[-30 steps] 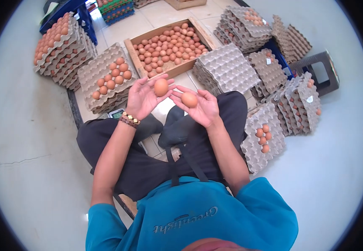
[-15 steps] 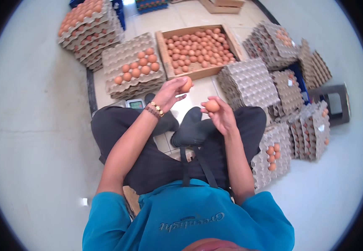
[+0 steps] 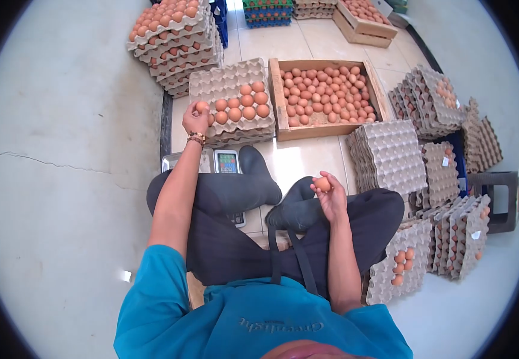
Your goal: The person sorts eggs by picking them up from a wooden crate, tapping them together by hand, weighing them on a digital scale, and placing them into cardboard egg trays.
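Observation:
My left hand (image 3: pixel 195 121) is closed on a brown egg (image 3: pixel 202 106) at the left edge of a grey egg tray (image 3: pixel 214 78). That tray tops a stack and carries several brown eggs in its nearer rows; its far cups hold none. Over my boot, my right hand (image 3: pixel 334 203) has its fingers curled round another brown egg (image 3: pixel 323 184). Beyond the hands stands a wooden crate (image 3: pixel 313 131) with many loose eggs inside.
A digital scale (image 3: pixel 227 163) lies by my left knee. Egg-filled trays (image 3: pixel 172 45) are stacked at the far left, and stacked trays (image 3: pixel 391 155) stand to the right. A second egg crate (image 3: pixel 361 36) and a grey stool (image 3: pixel 504 203) are farther off.
My left hand has moved forward and left with its egg, from above my legs to the tray. The right hand still holds its egg. The view has shifted too.

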`<state>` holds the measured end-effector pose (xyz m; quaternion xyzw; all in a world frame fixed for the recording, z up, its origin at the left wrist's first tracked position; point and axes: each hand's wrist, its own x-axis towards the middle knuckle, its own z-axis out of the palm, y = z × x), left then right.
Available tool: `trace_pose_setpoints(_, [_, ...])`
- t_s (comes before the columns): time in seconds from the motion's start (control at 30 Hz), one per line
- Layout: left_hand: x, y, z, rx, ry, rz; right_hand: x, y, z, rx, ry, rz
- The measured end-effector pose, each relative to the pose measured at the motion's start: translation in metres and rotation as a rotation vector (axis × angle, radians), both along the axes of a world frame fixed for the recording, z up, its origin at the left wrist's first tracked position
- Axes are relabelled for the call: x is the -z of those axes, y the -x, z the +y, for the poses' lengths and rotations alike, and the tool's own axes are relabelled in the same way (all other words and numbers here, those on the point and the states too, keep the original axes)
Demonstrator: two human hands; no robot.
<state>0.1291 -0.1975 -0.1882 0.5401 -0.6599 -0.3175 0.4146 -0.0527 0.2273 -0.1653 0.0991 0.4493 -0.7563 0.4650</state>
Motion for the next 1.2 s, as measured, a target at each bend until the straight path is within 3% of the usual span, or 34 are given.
trace_pose_setpoints(0.17, [0.006, 0.001, -0.020, 0.171, 0.012, -0.159, 0.002, 0.002, 0.004, 0.073, -0.025, -0.017])
trace_pose_setpoints(0.27, [0.035, -0.001, -0.036, 0.222, 0.086, -0.147, 0.000, 0.001, 0.002, 0.095, -0.044, -0.035])
trace_pose_setpoints(0.3, [0.015, -0.001, -0.027, 0.204, 0.077, -0.305, 0.000, 0.001, 0.002, 0.098, -0.051, -0.038])
trace_pose_setpoints(0.37, [0.037, -0.014, -0.040, 0.194, 0.235, -0.320, 0.002, -0.002, 0.003, 0.076, -0.021, -0.042])
trace_pose_setpoints(0.43, [0.024, -0.014, -0.033, 0.193, 0.288, -0.318, -0.002, 0.000, -0.002, 0.064, 0.022, -0.029])
trace_pose_setpoints(0.5, [0.005, -0.018, -0.002, 0.201, 0.221, -0.318, -0.006, -0.006, -0.005, 0.061, 0.062, -0.022])
trace_pose_setpoints(0.63, [-0.058, -0.004, 0.127, 0.766, -0.061, -0.134, -0.019, -0.014, -0.015, -0.075, 0.212, -0.036])
trace_pose_setpoints(0.73, [-0.111, 0.007, 0.221, 1.098, -0.089, -0.165, -0.023, -0.023, -0.019, -0.178, 0.275, -0.165])
trace_pose_setpoints(0.9, [-0.090, 0.025, 0.274, 1.141, -0.147, -0.149, -0.024, -0.033, -0.017, -0.250, 0.343, -0.197])
trace_pose_setpoints(1.0, [-0.078, 0.031, 0.280, 1.165, 0.112, -0.145, -0.025, -0.038, -0.014, -0.244, 0.341, -0.219])
trace_pose_setpoints(1.1, [-0.090, 0.033, 0.275, 1.176, -0.093, -0.260, -0.024, -0.038, -0.014, -0.288, 0.389, -0.265])
trace_pose_setpoints(1.2, [-0.058, 0.028, 0.251, 1.027, -0.705, 0.260, -0.032, -0.035, -0.015, -0.299, 0.388, -0.216])
